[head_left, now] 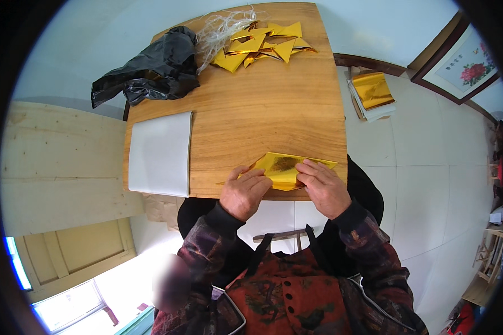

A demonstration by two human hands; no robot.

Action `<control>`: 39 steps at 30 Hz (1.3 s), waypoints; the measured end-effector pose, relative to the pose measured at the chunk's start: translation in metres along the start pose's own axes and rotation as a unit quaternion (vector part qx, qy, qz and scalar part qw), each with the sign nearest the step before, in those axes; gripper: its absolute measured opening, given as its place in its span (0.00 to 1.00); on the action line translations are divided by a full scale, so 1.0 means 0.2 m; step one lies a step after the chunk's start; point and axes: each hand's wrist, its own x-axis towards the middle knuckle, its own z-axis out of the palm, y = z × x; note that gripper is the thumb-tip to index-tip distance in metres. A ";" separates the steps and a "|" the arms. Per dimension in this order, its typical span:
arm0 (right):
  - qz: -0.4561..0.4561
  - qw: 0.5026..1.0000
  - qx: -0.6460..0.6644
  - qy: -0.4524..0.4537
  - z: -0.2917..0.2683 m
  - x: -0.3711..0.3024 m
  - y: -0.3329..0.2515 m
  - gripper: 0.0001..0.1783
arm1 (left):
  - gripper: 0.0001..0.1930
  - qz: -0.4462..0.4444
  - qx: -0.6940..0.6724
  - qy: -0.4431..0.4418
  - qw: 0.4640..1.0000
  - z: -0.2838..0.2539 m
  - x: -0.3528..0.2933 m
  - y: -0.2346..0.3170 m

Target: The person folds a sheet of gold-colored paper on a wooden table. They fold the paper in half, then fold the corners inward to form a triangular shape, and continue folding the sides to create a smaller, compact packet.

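Observation:
A sheet of shiny gold foil paper [280, 167], partly folded with pointed ends, lies at the near edge of the wooden table. My left hand [246, 191] is closed on its left part, fingers bent over the foil. On the right part, my right hand [323, 187] presses with its fingers together, the tips on top of the paper. Both thumbs are mostly hidden. Folded gold foil pieces [261, 44] with pointed corners lie in a loose pile at the far side of the table.
On the wooden table [262, 111], a black plastic bag [156, 70] and clear plastic strands [223, 30] lie at the far left. A white folded sheet [161, 153] rests nearer. More gold foil [373, 90] tops a paper stack on the tiled floor, near a framed flower picture [464, 67].

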 end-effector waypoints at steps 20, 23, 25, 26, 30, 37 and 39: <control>0.037 0.997 0.055 0.048 -0.03 0.02 -0.02 0.20 | 0.09 -0.153 -0.143 -0.148 0.967 0.01 0.29 -0.16; 0.046 0.996 0.055 0.047 -0.03 0.03 -0.03 0.19 | 0.08 -0.155 -0.144 -0.144 0.967 0.02 0.30 -0.16; 0.046 0.997 0.048 0.047 -0.02 0.03 -0.03 0.18 | 0.07 -0.159 -0.146 -0.145 0.966 0.02 0.30 -0.16; 0.045 0.997 0.041 0.047 -0.02 0.03 -0.03 0.18 | 0.07 -0.161 -0.146 -0.147 0.965 0.02 0.30 -0.16; 0.035 0.998 0.025 0.042 -0.02 0.03 -0.03 0.17 | 0.08 -0.156 -0.142 -0.152 0.965 0.03 0.31 -0.17; 0.046 0.998 0.023 0.026 -0.03 0.03 -0.04 0.17 | 0.08 -0.155 -0.127 -0.145 0.969 0.02 0.32 -0.16; 0.048 0.998 0.022 0.024 -0.03 0.03 -0.05 0.17 | 0.09 -0.155 -0.123 -0.143 0.970 0.02 0.33 -0.15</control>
